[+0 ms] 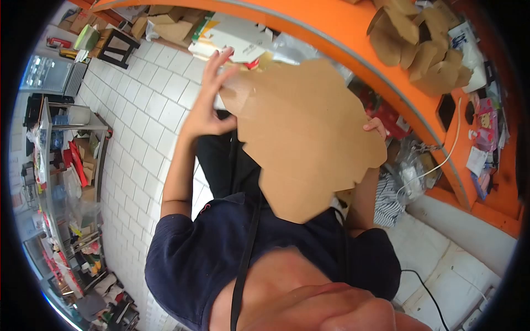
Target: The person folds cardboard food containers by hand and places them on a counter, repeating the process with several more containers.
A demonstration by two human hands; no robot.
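A flat brown cardboard box blank [303, 138] with cut-out flaps is held up in front of my body, hiding most of my lap. My left hand [207, 105] grips its upper left corner, thumb beneath and fingers spread along the edge. My right hand [376, 126] holds the right edge; only its fingertips show past the card. My navy shirt [210, 259] and a black apron strap fill the lower view.
An orange counter [353, 38] curves across the top right, carrying a pile of folded cardboard boxes [419, 49], a phone, cables and small items. Beyond the white tiled floor [149, 110] stand a metal shelf rack [66, 160] and a black stool [117, 47].
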